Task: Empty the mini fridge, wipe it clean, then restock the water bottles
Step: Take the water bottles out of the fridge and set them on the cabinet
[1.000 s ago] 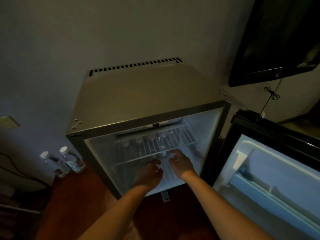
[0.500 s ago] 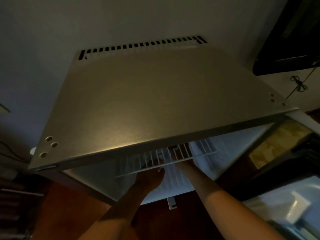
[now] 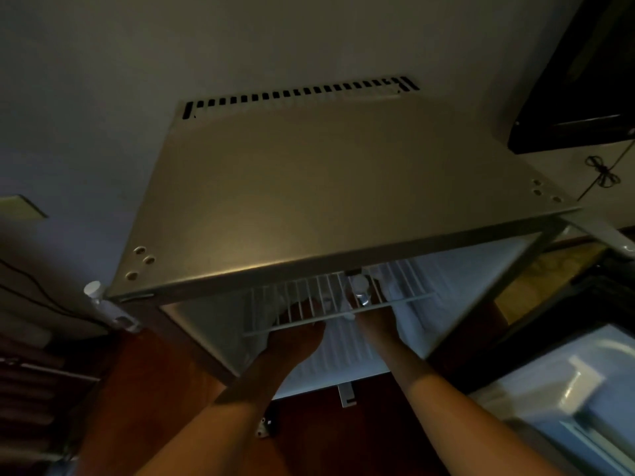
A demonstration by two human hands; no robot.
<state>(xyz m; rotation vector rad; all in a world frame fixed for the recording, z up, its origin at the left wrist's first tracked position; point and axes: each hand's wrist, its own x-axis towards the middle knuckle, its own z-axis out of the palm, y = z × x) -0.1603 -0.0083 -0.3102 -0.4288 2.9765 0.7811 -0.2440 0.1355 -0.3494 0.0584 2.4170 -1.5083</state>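
Below the mini fridge (image 3: 343, 201) top panel, head view: both my arms reach into the lit cavity. That steel top panel blocks most of the interior; only the front strip of the white wire shelf (image 3: 336, 309) shows under its front edge. Left hand (image 3: 295, 341) sits just below the shelf front bar, fingers up under the wires; curl not readable, cannot tell what it grips. Right hand (image 3: 376, 321) is right of it, fingers also hidden behind the shelf and panel, grasp cannot tell. Water bottle (image 3: 359, 292) stands upright on the shelf near the fridge middle, cap up, long axis vertical, just above my right hand. More pale bottle shapes behind the wires, too blurred to count. Shelf long axis runs left-right across the fridge, front bar tilted slightly, right end higher. Fridge door (image 3: 567, 389) swung open right of the fridge, inner white liner facing up. Another bottle (image 3: 103, 304) stands outside by the fridge's left front corner, white cap up. Dark TV (image 3: 584, 80) on the wall above right of the fridge. Vent slots along the fridge back edge.
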